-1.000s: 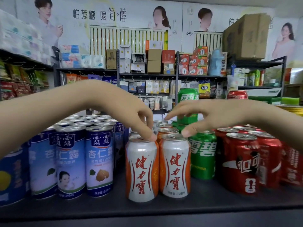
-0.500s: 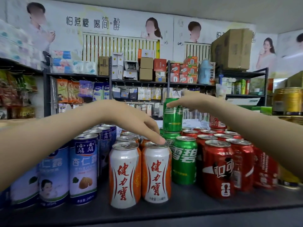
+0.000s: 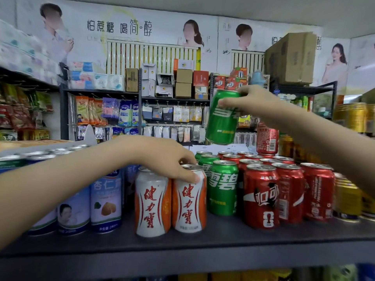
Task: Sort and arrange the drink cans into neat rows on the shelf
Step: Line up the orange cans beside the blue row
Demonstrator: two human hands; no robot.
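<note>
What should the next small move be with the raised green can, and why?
Probably lower the raised green can, held tilted in the air by the right hand, upright onto the bare shelf just in front of the standing green can. That can sits further back than the orange-and-white can that the left hand holds, leaving room there.

even indoor light, blurred edges

Reaches in with both forearms: clasps the top of an orange-and-white Jianlibao can [image 3: 189,199] from above in the left hand [image 3: 162,157], holds a tilted green Sprite can [image 3: 222,122] aloft in the right hand [image 3: 257,104].
</note>
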